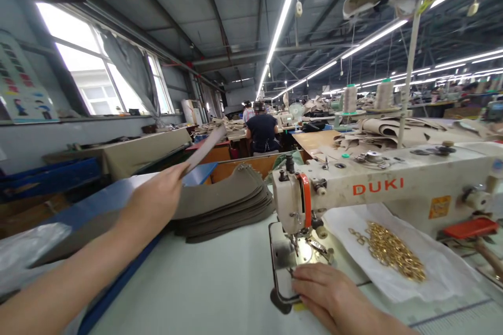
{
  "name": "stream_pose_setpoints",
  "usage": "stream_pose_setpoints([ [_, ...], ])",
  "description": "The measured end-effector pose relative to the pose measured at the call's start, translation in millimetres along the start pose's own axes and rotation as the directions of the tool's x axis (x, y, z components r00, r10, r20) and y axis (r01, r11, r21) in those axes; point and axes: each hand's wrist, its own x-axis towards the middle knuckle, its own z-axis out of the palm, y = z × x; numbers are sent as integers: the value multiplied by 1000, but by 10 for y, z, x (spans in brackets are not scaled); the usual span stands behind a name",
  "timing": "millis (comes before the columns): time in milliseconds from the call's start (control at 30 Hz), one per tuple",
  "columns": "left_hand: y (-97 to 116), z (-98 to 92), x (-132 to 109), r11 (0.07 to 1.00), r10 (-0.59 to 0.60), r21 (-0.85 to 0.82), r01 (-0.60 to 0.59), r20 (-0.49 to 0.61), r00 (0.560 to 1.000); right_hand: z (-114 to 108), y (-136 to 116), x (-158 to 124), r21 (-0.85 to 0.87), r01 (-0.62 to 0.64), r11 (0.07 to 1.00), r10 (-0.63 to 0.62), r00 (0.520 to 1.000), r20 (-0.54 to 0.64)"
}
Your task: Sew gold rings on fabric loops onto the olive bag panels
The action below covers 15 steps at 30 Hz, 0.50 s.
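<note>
My left hand (157, 201) is raised over the table and closed on a flat grey-brown fabric piece (205, 147) that sticks up and away from me. Just beyond it lies a stack of similar grey fabric pieces (228, 201). My right hand (334, 293) rests fingers-down on the table at the base plate of a white DUKI sewing machine (377, 186), right by the needle and presser foot (301, 248). Its fingers lie flat and I see nothing held in them.
A white sheet with a heap of gold metal rings (393, 251) lies under the machine arm. A blue board (118, 196) runs along the left of the table. Thread cones (349, 98) stand behind. A person in a dark shirt (262, 133) sits at a far bench.
</note>
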Motion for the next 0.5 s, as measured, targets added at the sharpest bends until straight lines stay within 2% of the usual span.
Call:
stream_pose_setpoints([
  [67,208,275,263,1000,-1,-1,1,92,996,24,35,-10,-18,30,999,-30,998,-49],
  [133,414,674,354,1000,-28,6,27,166,986,56,94,-22,-44,72,996,-74,995,-63],
  [233,585,1269,275,995,-95,26,91,274,957,161,220,-47,-80,119,990,-127,987,-95],
  [300,589,1526,192,992,-125,37,120,300,946,287,313,-67,-93,137,986,-148,981,-124],
  [367,530,1641,149,990,-140,45,133,313,939,434,392,-85,-88,149,985,-165,962,-216],
  [433,433,1649,155,988,-152,56,141,319,935,539,439,-99,-71,162,984,-176,929,-324],
  [467,373,1626,170,987,-158,63,146,317,935,556,446,-104,-58,163,985,-173,927,-334],
  [500,303,1589,187,986,-163,70,149,311,936,545,443,-107,-46,172,984,-177,940,-292],
])
